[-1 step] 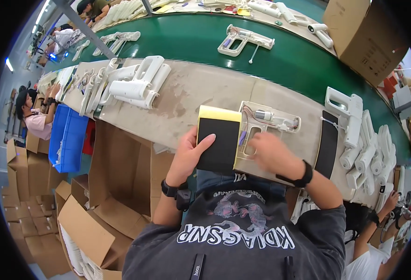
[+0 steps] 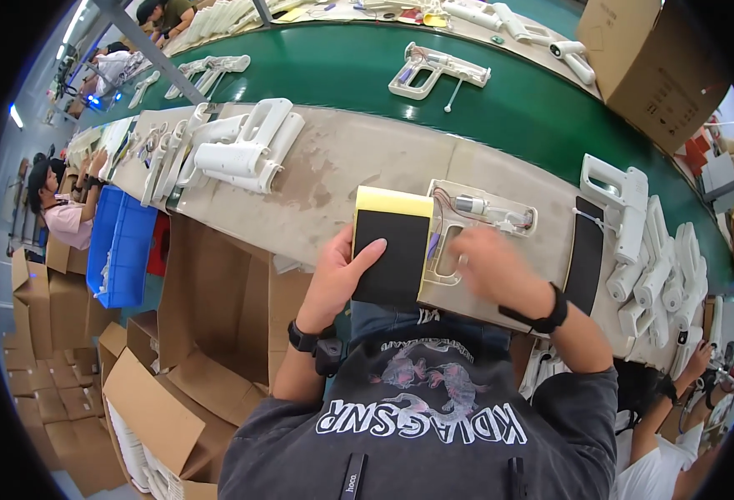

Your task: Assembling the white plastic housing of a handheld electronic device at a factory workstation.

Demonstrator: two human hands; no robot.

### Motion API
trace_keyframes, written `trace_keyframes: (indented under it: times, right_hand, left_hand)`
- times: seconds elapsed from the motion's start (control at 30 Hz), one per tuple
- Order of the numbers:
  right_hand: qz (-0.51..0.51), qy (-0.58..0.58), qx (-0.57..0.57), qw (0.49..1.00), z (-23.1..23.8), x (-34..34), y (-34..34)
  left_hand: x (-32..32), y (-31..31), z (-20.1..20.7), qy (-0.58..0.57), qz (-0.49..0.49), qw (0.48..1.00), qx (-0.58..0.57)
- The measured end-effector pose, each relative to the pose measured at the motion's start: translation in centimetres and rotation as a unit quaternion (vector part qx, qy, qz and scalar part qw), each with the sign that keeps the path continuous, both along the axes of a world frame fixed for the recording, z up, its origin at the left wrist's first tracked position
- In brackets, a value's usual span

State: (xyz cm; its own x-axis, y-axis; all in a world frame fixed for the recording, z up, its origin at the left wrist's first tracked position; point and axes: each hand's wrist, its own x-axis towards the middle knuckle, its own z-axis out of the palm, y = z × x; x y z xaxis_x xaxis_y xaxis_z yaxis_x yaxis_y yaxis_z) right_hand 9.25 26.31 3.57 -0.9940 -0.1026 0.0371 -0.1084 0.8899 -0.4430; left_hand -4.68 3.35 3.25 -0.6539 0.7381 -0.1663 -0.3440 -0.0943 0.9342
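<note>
My left hand [image 2: 338, 271] grips a black pad with a yellow edge [image 2: 392, 258], thumb on its dark face and fingers behind it. Beside the pad, an open white gun-shaped housing [image 2: 529, 218] lies on the bench; a small motor [image 2: 469, 203], thin wires and a purple part [image 2: 432, 246] show inside. Over the housing's handle loop is my right hand [image 2: 496, 267], slightly blurred, its fingers curled together. What they hold, if anything, is too small to make out.
White housings stand at the bench's left [image 2: 246, 150] and right [image 2: 654, 267]. A black strip [image 2: 585, 258] lies on the bench. Behind runs a green conveyor [image 2: 333, 71] carrying another open housing [image 2: 438, 71]. Cardboard boxes [image 2: 154, 412] and a blue bin [image 2: 118, 246] are at left. Co-workers sit both sides.
My right hand has shifted slightly to the right over the housing's handle. The left hand and the pad have hardly moved.
</note>
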Motion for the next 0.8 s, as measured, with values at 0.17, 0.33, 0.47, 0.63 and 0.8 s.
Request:
trace_keyframes:
  times: [0.17,0.33,0.47,0.63,0.8]
  right_hand:
    - [-0.067,0.196,-0.13,0.97,4.5,-1.2,-0.9]
    - [-0.027,0.086,-0.268,0.959,2.8,-1.2,-0.3]
    - [0.004,-0.055,-0.401,0.914,1.9,-0.9,-0.1]
    - [-0.026,0.046,-0.301,0.952,1.2,-1.5,0.5]
    - [-0.187,0.135,-0.202,0.952,-1.7,-3.2,7.4]
  left_hand:
    - [0.8,0.7,0.1,0.002,-0.032,0.999,-0.01]
    - [2.1,-0.6,1.0,0.01,-0.064,0.998,-0.006]
    - [2.0,-2.5,0.5,0.098,-0.164,0.981,-0.043]
    - [1.5,-2.8,0.5,0.05,-0.167,0.983,-0.063]
    - [0.5,-4.0,0.0,0.06,-0.125,0.99,-0.036]
